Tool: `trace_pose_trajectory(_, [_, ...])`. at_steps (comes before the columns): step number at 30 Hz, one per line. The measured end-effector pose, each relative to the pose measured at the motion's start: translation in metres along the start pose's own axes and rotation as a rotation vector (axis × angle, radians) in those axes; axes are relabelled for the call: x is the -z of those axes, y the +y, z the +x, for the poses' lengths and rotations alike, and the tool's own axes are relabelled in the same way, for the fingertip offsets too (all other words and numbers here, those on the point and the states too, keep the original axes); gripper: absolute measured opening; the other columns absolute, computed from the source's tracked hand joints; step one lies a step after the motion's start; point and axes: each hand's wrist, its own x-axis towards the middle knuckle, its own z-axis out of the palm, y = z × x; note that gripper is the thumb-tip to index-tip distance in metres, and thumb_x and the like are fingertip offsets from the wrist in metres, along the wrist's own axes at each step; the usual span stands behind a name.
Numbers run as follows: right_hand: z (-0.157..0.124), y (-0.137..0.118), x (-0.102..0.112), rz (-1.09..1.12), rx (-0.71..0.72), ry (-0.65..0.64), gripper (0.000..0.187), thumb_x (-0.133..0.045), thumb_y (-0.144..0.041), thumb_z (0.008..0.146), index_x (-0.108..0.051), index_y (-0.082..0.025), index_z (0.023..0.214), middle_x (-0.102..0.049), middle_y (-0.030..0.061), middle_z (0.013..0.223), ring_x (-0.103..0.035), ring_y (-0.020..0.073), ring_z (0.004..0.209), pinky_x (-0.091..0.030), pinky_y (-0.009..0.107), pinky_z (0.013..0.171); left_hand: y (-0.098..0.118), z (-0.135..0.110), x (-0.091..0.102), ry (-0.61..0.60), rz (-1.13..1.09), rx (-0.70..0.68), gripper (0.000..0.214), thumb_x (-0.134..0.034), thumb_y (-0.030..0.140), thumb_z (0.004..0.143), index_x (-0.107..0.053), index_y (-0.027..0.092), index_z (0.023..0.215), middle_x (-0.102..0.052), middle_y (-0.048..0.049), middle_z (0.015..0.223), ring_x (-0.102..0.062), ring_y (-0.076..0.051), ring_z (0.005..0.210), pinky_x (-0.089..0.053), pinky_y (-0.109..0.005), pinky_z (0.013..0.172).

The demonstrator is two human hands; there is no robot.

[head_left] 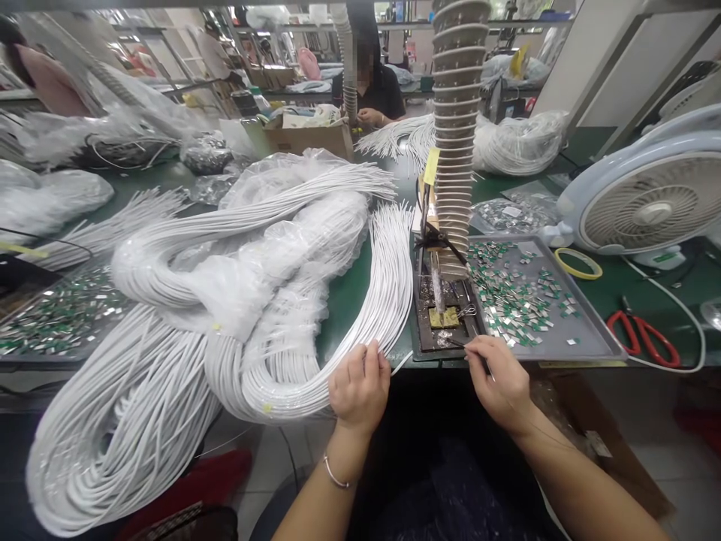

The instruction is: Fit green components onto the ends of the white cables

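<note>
My left hand [359, 387] grips the ends of a large bundle of white cables [293, 300] lying on the green bench. My right hand [499, 372] pinches thin dark tweezers [459, 346], with their tips reaching over a dark soldering fixture [439, 330] that has a small brass block [444, 318]. To the right of that fixture, a grey metal tray [586, 330] holds several small green-and-silver circuit pieces [515, 297]. The two hands are apart, and neither touches the tray.
Red-handled scissors [642, 338] and a yellow tape ring [578, 264] lie at right, beside a white fan [647, 199]. A ribbed fume duct [456, 98] rises behind the fixture. A co-worker [372, 94] sits across the bench among cable bundles.
</note>
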Motion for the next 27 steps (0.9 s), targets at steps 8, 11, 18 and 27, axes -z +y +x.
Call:
trace_pose_trajectory(8, [0.006,0.003,-0.017,-0.129,0.000,-0.046,0.017,-0.044,-0.007,0.085,-0.057,-0.016,0.092,-0.060,0.0092,0.086,-0.060,0.0184,0.081,-0.054,0.035,0.074,0.002,0.003,0.005,-0.069,0.060,-0.003,0.023,-0.053,0.026,0.082,-0.067,0.021,0.100,-0.070,-0.0089,0.089,-0.062,-0.021,0.078,-0.038,-0.033,0.067])
trace_pose_trajectory(11, [0.007,0.001,-0.020,-0.238,-0.038,-0.159,0.020,-0.040,-0.007,0.086,-0.058,-0.015,0.089,-0.060,0.0111,0.088,-0.059,0.0207,0.084,-0.054,0.039,0.075,0.002,0.001,0.006,-0.130,0.035,0.023,0.025,-0.052,0.026,0.083,-0.066,0.021,0.102,-0.070,-0.0098,0.092,-0.062,-0.022,0.079,-0.039,-0.034,0.067])
trace_pose_trajectory(18, [0.001,-0.003,-0.006,-0.152,-0.038,-0.107,0.018,-0.046,-0.008,0.085,-0.058,-0.013,0.098,-0.061,0.0124,0.095,-0.059,0.0218,0.092,-0.052,0.041,0.084,0.004,0.010,0.016,-0.218,-0.068,0.094,0.024,-0.050,0.027,0.084,-0.066,0.017,0.100,-0.069,-0.0113,0.093,-0.060,-0.023,0.083,-0.039,-0.034,0.070])
trace_pose_trajectory(27, [-0.021,-0.015,0.021,0.100,-0.122,-0.082,0.016,-0.047,-0.010,0.085,-0.059,-0.018,0.092,-0.065,0.0057,0.086,-0.064,0.0159,0.081,-0.056,0.028,0.073,0.019,0.047,0.026,-0.548,-0.068,0.101,0.034,-0.054,0.030,0.083,-0.057,0.012,0.111,-0.063,-0.0128,0.109,-0.055,-0.028,0.095,-0.039,-0.038,0.074])
